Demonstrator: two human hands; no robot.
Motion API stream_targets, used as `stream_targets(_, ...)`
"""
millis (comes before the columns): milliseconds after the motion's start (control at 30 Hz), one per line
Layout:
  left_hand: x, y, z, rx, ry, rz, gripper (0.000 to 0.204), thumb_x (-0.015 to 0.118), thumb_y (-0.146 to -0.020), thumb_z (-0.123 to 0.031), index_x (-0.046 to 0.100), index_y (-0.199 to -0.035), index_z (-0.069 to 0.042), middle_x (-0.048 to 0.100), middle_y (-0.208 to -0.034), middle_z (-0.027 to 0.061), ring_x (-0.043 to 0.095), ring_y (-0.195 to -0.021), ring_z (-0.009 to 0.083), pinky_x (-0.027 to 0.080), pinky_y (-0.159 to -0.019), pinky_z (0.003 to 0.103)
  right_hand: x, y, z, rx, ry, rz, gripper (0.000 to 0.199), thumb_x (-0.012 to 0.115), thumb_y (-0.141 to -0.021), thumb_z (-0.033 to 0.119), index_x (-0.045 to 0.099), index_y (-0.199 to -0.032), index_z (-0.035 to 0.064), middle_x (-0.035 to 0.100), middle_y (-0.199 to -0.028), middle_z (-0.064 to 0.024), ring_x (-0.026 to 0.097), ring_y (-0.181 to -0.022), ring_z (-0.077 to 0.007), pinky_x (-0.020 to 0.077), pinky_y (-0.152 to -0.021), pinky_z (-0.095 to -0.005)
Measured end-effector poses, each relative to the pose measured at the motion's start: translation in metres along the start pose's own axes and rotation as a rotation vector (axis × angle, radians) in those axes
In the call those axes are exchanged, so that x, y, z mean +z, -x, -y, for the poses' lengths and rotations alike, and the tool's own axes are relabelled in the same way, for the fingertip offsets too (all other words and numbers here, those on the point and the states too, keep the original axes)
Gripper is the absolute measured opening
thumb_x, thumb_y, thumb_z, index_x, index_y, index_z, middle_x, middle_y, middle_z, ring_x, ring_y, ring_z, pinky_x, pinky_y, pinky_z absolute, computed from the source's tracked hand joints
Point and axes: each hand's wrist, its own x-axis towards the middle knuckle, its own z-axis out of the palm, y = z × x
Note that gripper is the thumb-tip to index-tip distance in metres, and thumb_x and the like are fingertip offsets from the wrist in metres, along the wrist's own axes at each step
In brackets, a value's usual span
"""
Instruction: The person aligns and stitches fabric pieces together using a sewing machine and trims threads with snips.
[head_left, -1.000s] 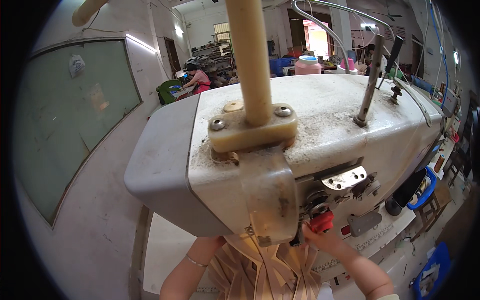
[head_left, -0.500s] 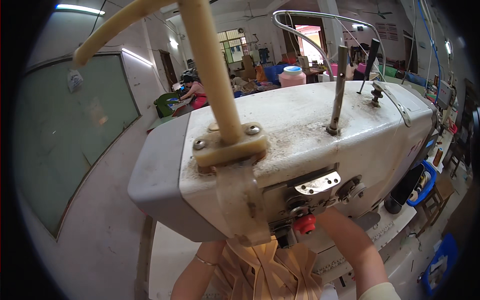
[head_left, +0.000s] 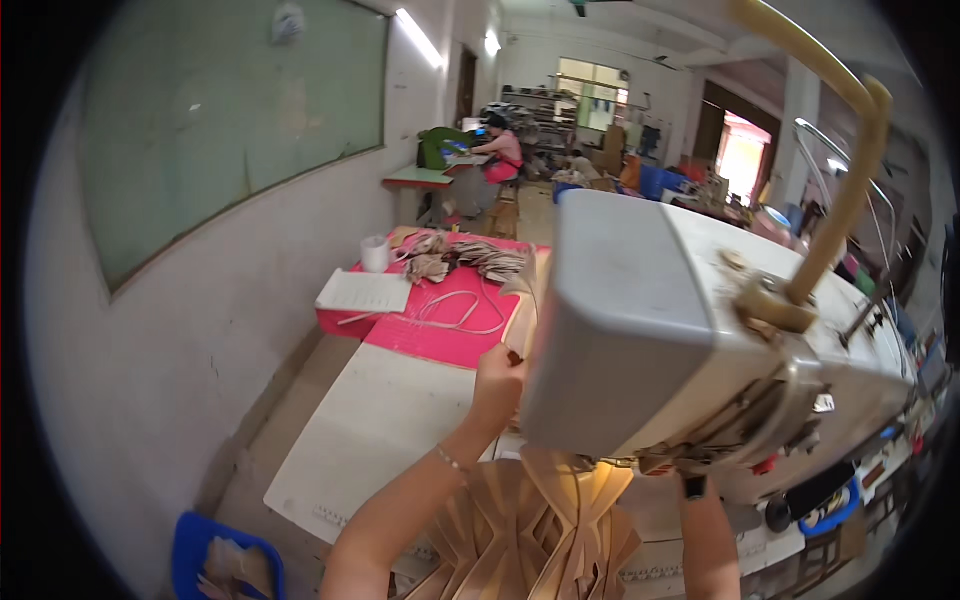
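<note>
A white and grey sewing machine head (head_left: 625, 330) fills the middle and right. Beneath it a tan pleated piece (head_left: 510, 530), folded in zigzag strips, lies under the lit needle area and spreads toward me. On the machine's far left side, more of the tan material (head_left: 520, 322) shows. There my left hand (head_left: 497, 385) is closed on its edge, with a bracelet on the wrist. My right hand goes in under the machine head from the front; only the forearm and wrist (head_left: 708, 525) show, and its fingers are hidden.
A pink-covered surface (head_left: 435, 335) beyond the white table (head_left: 350, 430) bears bundled pleated pieces (head_left: 490, 260), a paper sheet (head_left: 365, 292), a white cup (head_left: 375, 254) and a looped strip. A blue bin (head_left: 185, 560) stands at lower left. A person (head_left: 503, 150) sits farther back.
The view has swung left, bringing in the pink surface. My left hand has come from under the machine head to its far left side; my right hand stays beneath it.
</note>
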Motion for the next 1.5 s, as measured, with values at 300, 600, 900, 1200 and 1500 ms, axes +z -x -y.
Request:
stream_targets(300, -0.055, -0.066, 0.205, 0.340, -0.391, -0.014, 0.071, 0.064, -0.077, -0.024, 0.024, -0.127, 0.008, 0.060, -0.079, 0.0194, 0.062, -0.061, 0.0206, 0.051, -0.062, 0.031, 0.009, 0.120, 0.069, -0.409, -0.650, 0.246, 0.031, 0.062, -0.079, 0.017, 0.058, -0.093, -0.0105, 0.056, -0.062, -0.0105, 0.050, -0.050, -0.0140, 0.0382, -0.047, -0.0250)
stream_targets(600, -0.050, 0.038, 0.061, 0.359, -0.855, 0.072, 0.032, 0.051, -0.082, -0.019, 0.053, -0.106, 0.003, 0.061, -0.064, 0.0163, 0.060, -0.059, 0.0308, 0.046, -0.056, 0.036, -0.002, 0.157, 0.187, -1.294, -0.921, 0.561, 0.051, 0.052, -0.088, 0.030, 0.037, -0.110, -0.0136, 0.053, -0.067, -0.0119, 0.050, -0.048, -0.0227, 0.0361, -0.038, -0.0347)
stream_targets(900, -0.009, 0.170, -0.014, -0.330, -0.256, 0.673, 0.035, 0.038, -0.095, -0.026, 0.058, -0.098, 0.003, 0.062, -0.086, 0.0067, 0.058, -0.077, 0.0096, 0.045, -0.069, 0.023, 0.019, 0.213, 0.090, -1.293, -0.905, 0.115, 0.029, 0.055, -0.085, 0.029, 0.053, -0.079, 0.0009, 0.052, -0.065, -0.0125, 0.050, -0.047, -0.0233, 0.0362, -0.037, -0.0346)
stream_targets(1200, 0.039, 0.168, -0.023, -0.729, 0.298, 0.630, 0.039, 0.038, -0.095, -0.030, 0.051, -0.111, 0.003, 0.061, -0.102, 0.0076, 0.057, -0.092, 0.0113, 0.045, -0.081, 0.023, 0.009, 0.192, 0.117, -1.351, -1.011, 0.113, 0.030, 0.053, -0.084, 0.022, 0.055, -0.083, -0.0080, 0.051, -0.056, -0.0127, 0.046, -0.040, -0.0208, 0.0339, -0.035, -0.0318)
stream_targets(1500, 0.042, 0.169, -0.023, -0.783, 0.347, 0.522, 0.039, 0.040, -0.094, -0.030, 0.049, -0.111, 0.005, 0.060, -0.104, 0.0110, 0.057, -0.094, 0.0139, 0.046, -0.082, 0.024, 0.011, 0.154, 0.132, -0.879, -1.182, 0.048, 0.027, 0.050, -0.084, 0.011, 0.060, -0.089, -0.0140, 0.056, -0.056, -0.0112, 0.047, -0.042, -0.0134, 0.0406, -0.046, -0.0247)
